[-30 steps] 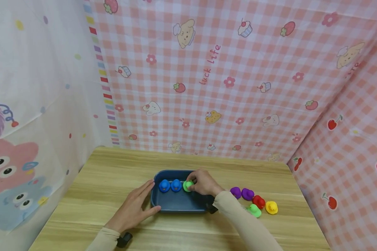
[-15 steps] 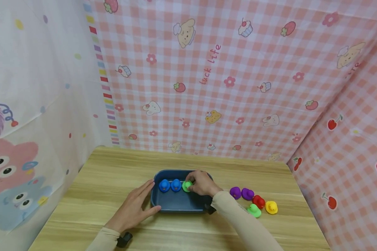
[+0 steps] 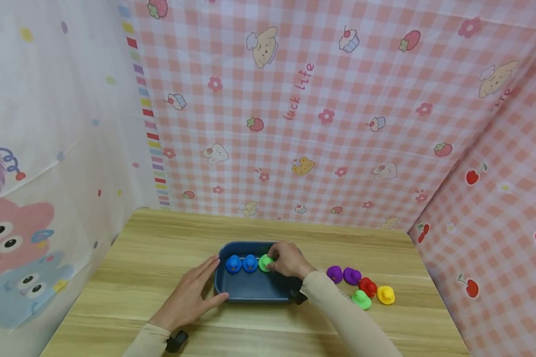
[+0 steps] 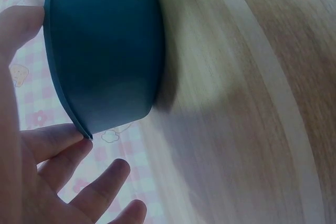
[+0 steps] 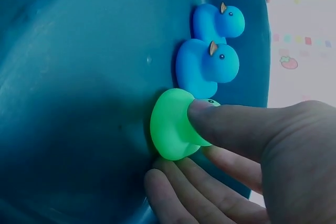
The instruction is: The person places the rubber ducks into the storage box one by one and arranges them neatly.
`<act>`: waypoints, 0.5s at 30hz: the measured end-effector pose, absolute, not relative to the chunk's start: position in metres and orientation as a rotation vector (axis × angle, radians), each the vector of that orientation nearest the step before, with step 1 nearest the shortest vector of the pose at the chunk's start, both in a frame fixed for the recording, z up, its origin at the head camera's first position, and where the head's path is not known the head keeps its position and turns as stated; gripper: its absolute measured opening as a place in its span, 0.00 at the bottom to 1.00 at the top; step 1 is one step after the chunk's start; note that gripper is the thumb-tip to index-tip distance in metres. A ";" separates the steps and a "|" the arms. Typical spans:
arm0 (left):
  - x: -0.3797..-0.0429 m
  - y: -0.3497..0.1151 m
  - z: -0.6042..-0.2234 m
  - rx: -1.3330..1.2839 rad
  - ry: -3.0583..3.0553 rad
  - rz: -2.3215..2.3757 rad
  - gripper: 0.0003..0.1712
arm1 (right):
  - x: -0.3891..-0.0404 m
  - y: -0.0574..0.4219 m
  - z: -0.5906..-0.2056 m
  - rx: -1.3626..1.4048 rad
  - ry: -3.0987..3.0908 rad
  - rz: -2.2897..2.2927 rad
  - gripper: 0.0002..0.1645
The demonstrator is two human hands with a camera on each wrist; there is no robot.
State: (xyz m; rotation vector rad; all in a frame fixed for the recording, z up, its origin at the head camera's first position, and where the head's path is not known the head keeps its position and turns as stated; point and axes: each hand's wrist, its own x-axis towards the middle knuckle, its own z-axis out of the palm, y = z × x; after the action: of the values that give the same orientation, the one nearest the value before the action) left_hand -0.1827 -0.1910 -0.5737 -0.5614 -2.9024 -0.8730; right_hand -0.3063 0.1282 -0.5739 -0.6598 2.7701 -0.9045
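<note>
A dark blue basin [image 3: 250, 288] lies on the wooden table. Two blue rubber ducks [image 3: 242, 264] sit side by side in it, along the back wall. My right hand [image 3: 289, 260] reaches into the basin and pinches a green rubber duck [image 5: 173, 124] between thumb and fingers. That duck is right beside the nearer blue duck [image 5: 205, 69] in the right wrist view. My left hand [image 3: 190, 293] rests against the basin's left end, fingers fairly straight. In the left wrist view its thumb and fingertips touch the rim [image 4: 55, 85], while the other fingers spread free.
To the right of the basin lie two purple ducks [image 3: 343, 275], a red duck [image 3: 368, 287], another green duck [image 3: 362, 299] and a yellow duck [image 3: 386, 295]. Patterned cloth [image 3: 295, 124] hangs behind the table [image 3: 161, 233] and on both sides.
My right hand has nudged the green duck slightly to the left, closer to the blue ducks. My left hand stays at the basin's end.
</note>
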 end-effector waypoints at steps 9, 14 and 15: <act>-0.183 -0.192 -0.575 -0.569 -2.898 -0.871 0.55 | -0.309 0.133 -0.574 -0.592 2.728 -0.922 0.19; -0.184 -0.191 -0.575 -0.573 -2.896 -0.861 0.55 | -0.278 0.133 -0.526 -0.491 2.674 -1.023 0.21; -0.184 -0.191 -0.575 -0.574 -2.896 -0.860 0.55 | -0.274 0.135 -0.521 -0.473 2.664 -1.044 0.21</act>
State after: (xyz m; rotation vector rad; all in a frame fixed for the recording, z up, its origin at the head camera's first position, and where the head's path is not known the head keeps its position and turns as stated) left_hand -0.1837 -0.1911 -0.5753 -0.5738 -2.8956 -0.8597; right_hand -0.2742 0.1354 -0.5215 -0.4732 2.6642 -1.0440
